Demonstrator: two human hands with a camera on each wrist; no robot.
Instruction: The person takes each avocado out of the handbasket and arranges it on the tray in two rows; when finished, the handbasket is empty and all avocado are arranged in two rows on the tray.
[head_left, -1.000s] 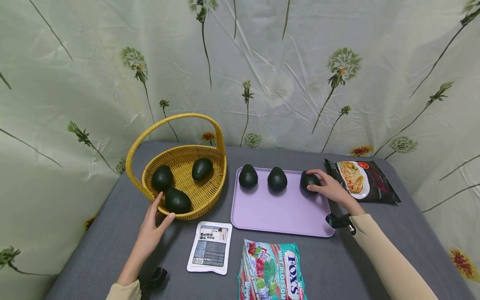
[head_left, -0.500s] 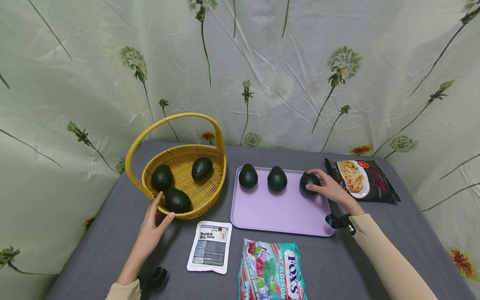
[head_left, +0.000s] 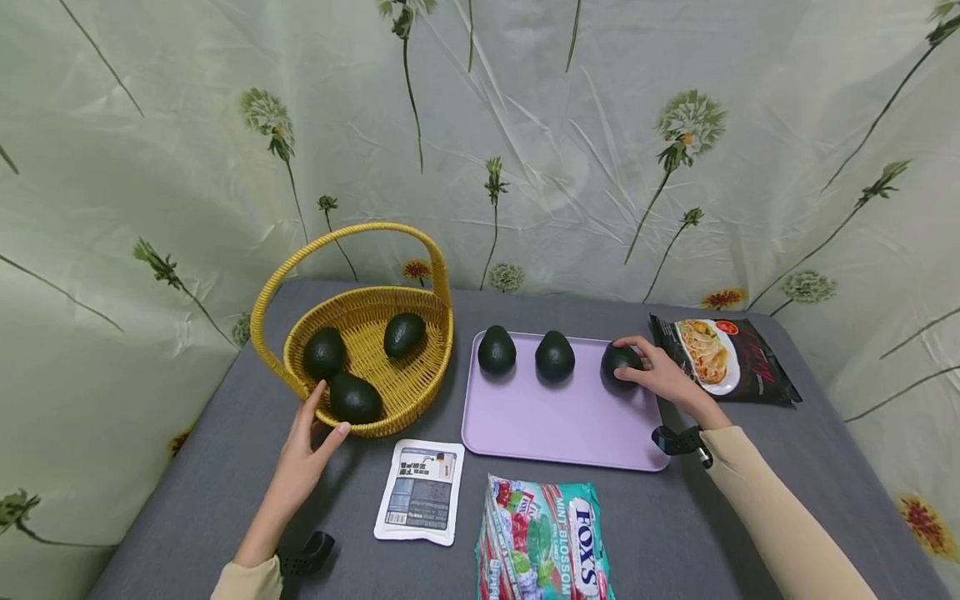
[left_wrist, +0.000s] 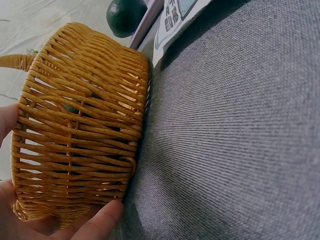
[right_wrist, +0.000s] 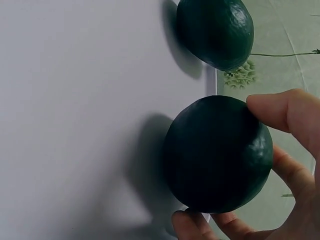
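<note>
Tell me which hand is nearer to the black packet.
The right hand: it is just left of the black packet; the left hand is much farther left, at the basket.

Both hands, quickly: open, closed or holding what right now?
Left hand: holding the side of the yellow basket.
Right hand: gripping the rightmost avocado.

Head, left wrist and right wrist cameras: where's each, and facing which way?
Head: on the head, facing forward and down at the table; left grip, right grip and sleeves show.
Left wrist: on that wrist, facing the basket; left grip partly shows.
Right wrist: on that wrist, facing the held avocado; right grip partly shows.
Head and right wrist both show that avocado.
</note>
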